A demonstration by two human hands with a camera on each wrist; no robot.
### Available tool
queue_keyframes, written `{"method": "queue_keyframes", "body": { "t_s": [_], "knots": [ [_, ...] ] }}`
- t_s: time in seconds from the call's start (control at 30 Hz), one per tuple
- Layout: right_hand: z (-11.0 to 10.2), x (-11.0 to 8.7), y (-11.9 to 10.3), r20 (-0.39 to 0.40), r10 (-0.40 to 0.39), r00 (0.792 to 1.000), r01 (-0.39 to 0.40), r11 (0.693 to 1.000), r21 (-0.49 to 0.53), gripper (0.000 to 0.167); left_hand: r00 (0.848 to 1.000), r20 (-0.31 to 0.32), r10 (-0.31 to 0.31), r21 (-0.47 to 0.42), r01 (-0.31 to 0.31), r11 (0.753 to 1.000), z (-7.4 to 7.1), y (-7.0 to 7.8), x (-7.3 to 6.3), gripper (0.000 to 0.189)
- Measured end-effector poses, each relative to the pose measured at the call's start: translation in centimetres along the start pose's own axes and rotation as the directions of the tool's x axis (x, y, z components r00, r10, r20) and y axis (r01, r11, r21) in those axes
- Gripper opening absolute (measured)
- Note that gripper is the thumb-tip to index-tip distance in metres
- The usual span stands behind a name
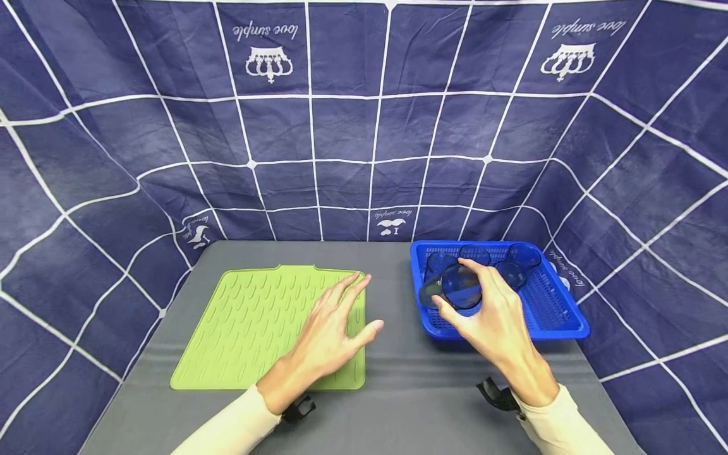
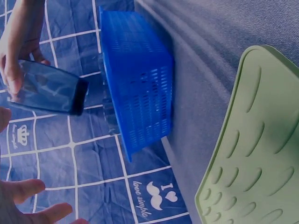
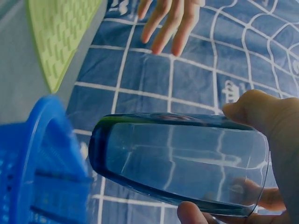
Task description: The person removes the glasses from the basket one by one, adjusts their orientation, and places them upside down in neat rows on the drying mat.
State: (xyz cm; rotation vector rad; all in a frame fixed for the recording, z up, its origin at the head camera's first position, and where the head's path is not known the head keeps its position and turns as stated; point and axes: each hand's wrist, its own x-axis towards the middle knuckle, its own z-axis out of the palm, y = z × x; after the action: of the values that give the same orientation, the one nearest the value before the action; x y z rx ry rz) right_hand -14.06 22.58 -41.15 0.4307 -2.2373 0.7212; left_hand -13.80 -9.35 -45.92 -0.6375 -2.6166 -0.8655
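A blue-tinted drinking glass (image 1: pixel 462 287) is in my right hand (image 1: pixel 503 325), pinched near its open end between thumb and fingers. In the right wrist view the glass (image 3: pixel 182 161) shows its full length, with its thick dark base pointing away from the palm. The left wrist view has the glass (image 2: pixel 49 88) raised above the basket's rim. Several more glasses (image 1: pixel 512 275) stand inside the blue plastic basket (image 1: pixel 560 332). My left hand (image 1: pixel 327 335) hovers over the right part of the green ridged mat (image 1: pixel 239 335), fingers spread and holding nothing.
A grey cloth (image 1: pixel 392 411) covers the table under the mat and basket. Dark blue fabric (image 1: pixel 347 133) with white grid lines hangs behind and along both sides. The basket stands at the right, near the back and side fabric.
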Motion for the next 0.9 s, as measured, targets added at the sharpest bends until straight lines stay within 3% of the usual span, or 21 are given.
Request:
{"method": "queue_keyframes", "body": {
  "t_s": [0.23, 0.4, 0.53, 0.7, 0.9],
  "knots": [
    [-0.1, 0.8, -2.1, 0.02, 0.039, 0.999, -0.04, 0.994, 0.106, 0.078, 0.997, -0.036, 0.068, -0.068, -0.07, 0.995, -0.5, -0.2, 0.4, 0.087],
    [0.3, 1.3, -3.4, 0.052, 0.08, 0.995, -0.09, 0.97, 0.226, 0.076, 0.993, -0.046, 0.104, -0.098, -0.108, 0.989, -0.6, -0.5, 0.6, 0.092],
    [0.8, 1.5, -3.9, 0.093, 0.127, 0.987, -0.153, 0.922, 0.355, 0.074, 0.994, -0.035, 0.1, -0.127, -0.104, 0.986, -0.5, -0.6, 0.8, 0.098],
    [1.1, 1.5, -4.5, 0.145, 0.192, 0.971, -0.239, 0.84, 0.486, 0.07, 0.996, -0.008, 0.092, -0.183, -0.092, 0.979, -0.2, -0.5, 0.8, 0.107],
    [1.5, 1.6, -5.2, 0.212, 0.233, 0.949, -0.314, 0.73, 0.606, 0.07, 0.998, -0.026, 0.059, -0.358, -0.064, 0.932, -0.1, -0.5, 0.9, 0.113]
  ]
}}
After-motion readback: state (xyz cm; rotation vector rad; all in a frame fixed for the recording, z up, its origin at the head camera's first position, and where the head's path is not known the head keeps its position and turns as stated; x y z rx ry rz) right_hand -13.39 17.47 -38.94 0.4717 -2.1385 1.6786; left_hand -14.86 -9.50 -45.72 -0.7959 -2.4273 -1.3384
